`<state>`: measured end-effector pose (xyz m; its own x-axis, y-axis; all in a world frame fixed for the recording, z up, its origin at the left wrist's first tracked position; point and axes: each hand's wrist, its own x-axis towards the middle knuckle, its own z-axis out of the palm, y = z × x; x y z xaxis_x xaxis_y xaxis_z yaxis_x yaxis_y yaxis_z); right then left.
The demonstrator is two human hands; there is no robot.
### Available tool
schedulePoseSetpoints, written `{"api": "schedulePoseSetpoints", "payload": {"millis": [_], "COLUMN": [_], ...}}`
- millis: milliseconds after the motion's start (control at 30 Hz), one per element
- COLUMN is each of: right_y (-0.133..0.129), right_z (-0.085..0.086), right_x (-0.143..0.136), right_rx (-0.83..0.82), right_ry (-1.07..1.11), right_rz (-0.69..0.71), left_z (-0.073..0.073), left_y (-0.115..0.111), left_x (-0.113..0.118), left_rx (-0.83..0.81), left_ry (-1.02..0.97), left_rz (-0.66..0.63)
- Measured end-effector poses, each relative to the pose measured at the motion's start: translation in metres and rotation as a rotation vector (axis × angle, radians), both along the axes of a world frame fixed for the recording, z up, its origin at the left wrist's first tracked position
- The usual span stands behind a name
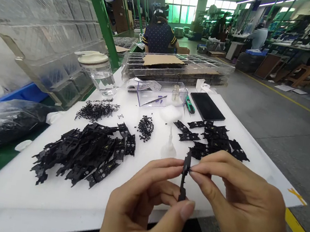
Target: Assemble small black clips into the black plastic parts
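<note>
My left hand [148, 203] holds a black plastic part [184, 176] upright and edge-on between thumb and fingers. At the part's right side, the thumb and index finger of my right hand [236, 196] are pinched together against it; anything small between them is hidden. A large heap of black plastic parts [80, 153] lies on the white foam sheet [142, 168] at the left. Behind my right hand is a smaller group of similar parts [215, 138]. Tiny black pieces [145, 129] lie mid-table, and thin black clips [96, 111] are piled behind the large heap.
A clear tray [147, 92], a green cutter [190, 105], a black tablet [207, 106] and a lidded jar [100, 73] stand toward the back. A clear bottle with a nozzle [169, 148] stands just beyond my hands. A person [159, 34] sits beyond the table.
</note>
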<state>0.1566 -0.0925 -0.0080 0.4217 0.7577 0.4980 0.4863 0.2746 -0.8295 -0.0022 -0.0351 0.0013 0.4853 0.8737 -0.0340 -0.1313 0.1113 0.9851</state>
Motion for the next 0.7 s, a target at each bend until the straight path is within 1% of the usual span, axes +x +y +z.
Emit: {"api": "schedulePoseSetpoints", "payload": {"millis": [200, 433, 567, 700], "right_y": [0.0019, 0.0054, 0.0054, 0.0050], "right_z": [0.0000, -0.0003, 0.0008, 0.0029], "right_x": [-0.0021, -0.0039, -0.0040, -0.0042], "right_rx": [-0.028, -0.049, -0.062, -0.073], "right_ry": [0.019, 0.058, 0.041, -0.008], "right_rz": [-0.001, 0.005, 0.006, -0.020], "left_z": [0.0017, -0.0039, -0.0053, -0.0050], "left_y": [0.0034, 0.0078, 0.0078, 0.0084], "left_x": [0.0019, 0.0036, 0.0013, -0.0023], "left_rx": [0.078, 0.112, 0.125, 0.193], "left_ry": [0.039, 0.038, 0.048, 0.079], "left_rz": [0.030, 0.054, 0.041, 0.047]}}
